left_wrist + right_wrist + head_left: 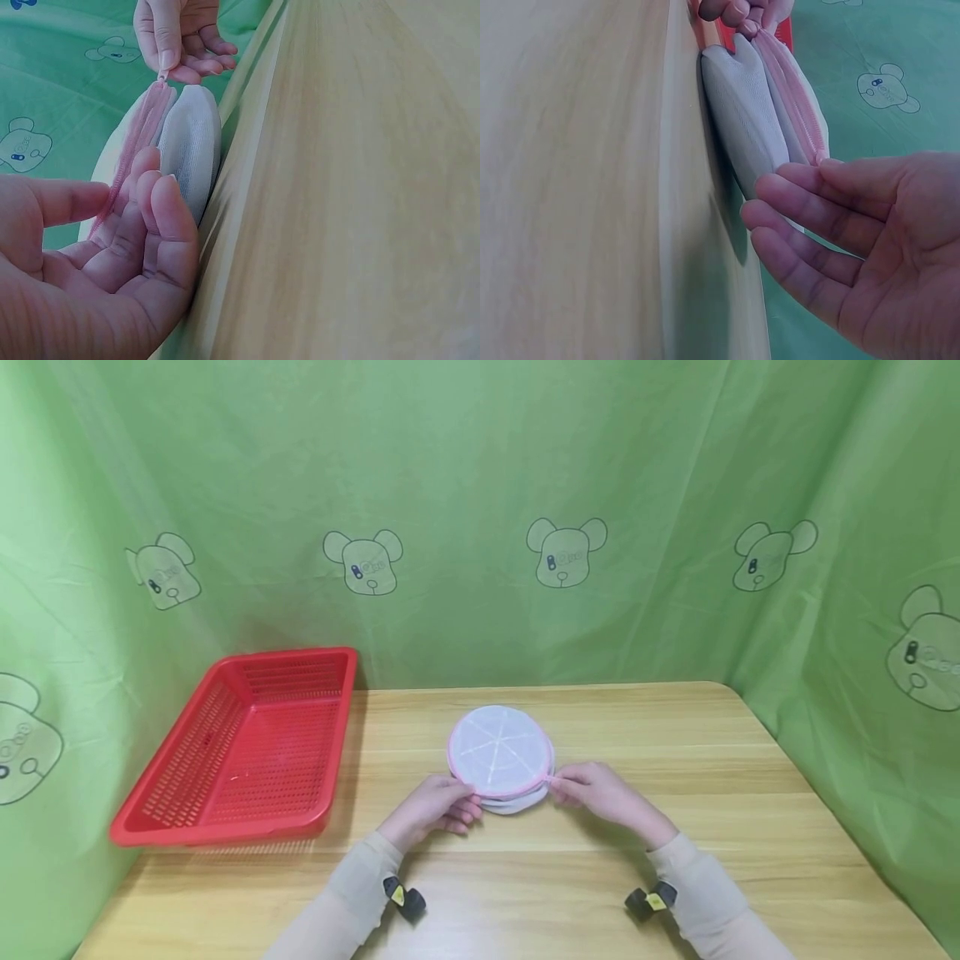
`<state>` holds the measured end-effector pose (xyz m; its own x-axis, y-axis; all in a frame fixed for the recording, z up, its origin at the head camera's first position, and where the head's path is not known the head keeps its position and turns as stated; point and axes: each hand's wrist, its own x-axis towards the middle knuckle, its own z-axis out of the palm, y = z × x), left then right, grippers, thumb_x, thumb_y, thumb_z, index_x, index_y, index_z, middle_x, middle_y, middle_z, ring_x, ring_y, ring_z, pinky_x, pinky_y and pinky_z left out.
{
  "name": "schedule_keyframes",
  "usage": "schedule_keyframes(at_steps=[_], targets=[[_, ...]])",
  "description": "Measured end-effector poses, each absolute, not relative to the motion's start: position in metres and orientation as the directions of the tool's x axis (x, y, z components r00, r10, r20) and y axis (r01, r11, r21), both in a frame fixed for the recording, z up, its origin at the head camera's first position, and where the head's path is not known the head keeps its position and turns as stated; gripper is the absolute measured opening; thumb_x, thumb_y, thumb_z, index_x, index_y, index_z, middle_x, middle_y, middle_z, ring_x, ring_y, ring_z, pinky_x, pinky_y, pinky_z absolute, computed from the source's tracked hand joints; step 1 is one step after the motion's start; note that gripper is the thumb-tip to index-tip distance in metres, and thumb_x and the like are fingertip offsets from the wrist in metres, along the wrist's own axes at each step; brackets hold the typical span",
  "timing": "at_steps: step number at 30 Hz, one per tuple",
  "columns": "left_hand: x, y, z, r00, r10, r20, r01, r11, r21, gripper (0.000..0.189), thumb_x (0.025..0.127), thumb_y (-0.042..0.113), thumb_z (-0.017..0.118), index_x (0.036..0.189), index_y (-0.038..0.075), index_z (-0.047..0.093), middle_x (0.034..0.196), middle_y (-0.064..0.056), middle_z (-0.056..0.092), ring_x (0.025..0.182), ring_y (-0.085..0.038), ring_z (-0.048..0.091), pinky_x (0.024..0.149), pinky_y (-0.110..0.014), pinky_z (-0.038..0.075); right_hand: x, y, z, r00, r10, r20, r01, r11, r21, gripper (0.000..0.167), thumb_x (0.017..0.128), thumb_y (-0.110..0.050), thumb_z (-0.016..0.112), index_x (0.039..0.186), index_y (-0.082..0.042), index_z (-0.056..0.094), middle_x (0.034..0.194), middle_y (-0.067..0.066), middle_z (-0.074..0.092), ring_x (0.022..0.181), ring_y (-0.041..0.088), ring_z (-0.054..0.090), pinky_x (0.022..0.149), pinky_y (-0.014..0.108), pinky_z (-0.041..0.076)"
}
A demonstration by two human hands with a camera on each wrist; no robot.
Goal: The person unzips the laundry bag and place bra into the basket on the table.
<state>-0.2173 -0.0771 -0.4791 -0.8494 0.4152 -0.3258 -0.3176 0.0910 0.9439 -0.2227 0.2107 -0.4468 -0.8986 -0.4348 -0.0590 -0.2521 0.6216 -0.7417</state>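
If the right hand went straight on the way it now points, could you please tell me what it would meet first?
Probably the near right edge of the round pouch, whose zipper pull the right hand pinches; depth is hard to judge.

Wrist views are dim; glare whitens the table (491, 918).

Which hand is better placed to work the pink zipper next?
Likely the right hand: it pinches the pull tab at one end of the zipper. The left hand grips the near edge of the round pouch, better suited to steadying.
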Motion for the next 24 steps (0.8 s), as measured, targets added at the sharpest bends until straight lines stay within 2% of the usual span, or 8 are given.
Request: schedule_keyframes(at_steps=[10,24], targets=[[-0.216,-0.076,-0.477,-0.850,0.413,-0.327,-0.318,0.093,0.944,0.034,0.098,0.025,0.053,0.103,-0.007,0.065,0.077,-0.002,0.069,0.065,-0.009,0.062,0.061,-0.022,0.057,-0.221,0.207,-0.450,-0.877,-0.476,-0.060,-0.273,0.598,-0.753,0.030,0.100,-0.027,0.053,0.088,-0.005,0.069,0.084,0.010,0.071,0.079,0.022,0.066,0.068,0.029,0.057],[-0.216,-0.075,-0.478,-0.841,0.433,-0.326,-0.317,0.095,0.944,0.037,0.098,0.028,0.054,0.104,-0.007,0.064,0.077,-0.001,0.069,0.067,-0.010,0.062,0.062,-0.022,0.056,-0.212,0.190,-0.451,-0.858,-0.509,-0.066,-0.279,0.569,-0.774,0.026,0.099,-0.024,0.055,0.091,-0.003,0.069,0.083,0.010,0.071,0.078,0.019,0.066,0.066,0.022,0.055]])
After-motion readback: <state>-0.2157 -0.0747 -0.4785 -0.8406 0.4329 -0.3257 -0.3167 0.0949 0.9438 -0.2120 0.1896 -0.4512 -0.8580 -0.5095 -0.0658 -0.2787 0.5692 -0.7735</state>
